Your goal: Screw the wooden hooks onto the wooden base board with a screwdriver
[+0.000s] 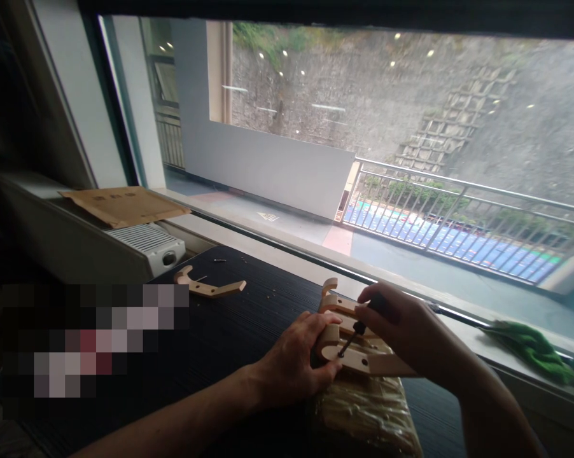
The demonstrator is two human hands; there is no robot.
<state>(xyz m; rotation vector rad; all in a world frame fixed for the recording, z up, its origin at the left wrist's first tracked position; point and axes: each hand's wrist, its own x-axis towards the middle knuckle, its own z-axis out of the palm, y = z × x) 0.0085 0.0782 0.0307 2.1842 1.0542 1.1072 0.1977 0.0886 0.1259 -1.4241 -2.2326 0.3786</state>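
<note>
My left hand (294,359) is closed round the near end of a pale wooden assembly (363,356) of curved pieces, which rests on a clear plastic-wrapped bundle (368,413) on the dark table (230,337). My right hand (401,327) grips a small black-handled screwdriver (354,337), its tip pointing down-left onto the wooden piece near a dark hole. The right fingers wrap the handle from above.
A separate curved wooden hook piece (208,286) lies further left on the table with a small screw (219,260) beyond it. A white heater (148,245) with cardboard (125,205) on top stands at left. A green cloth (530,346) lies on the window sill at right.
</note>
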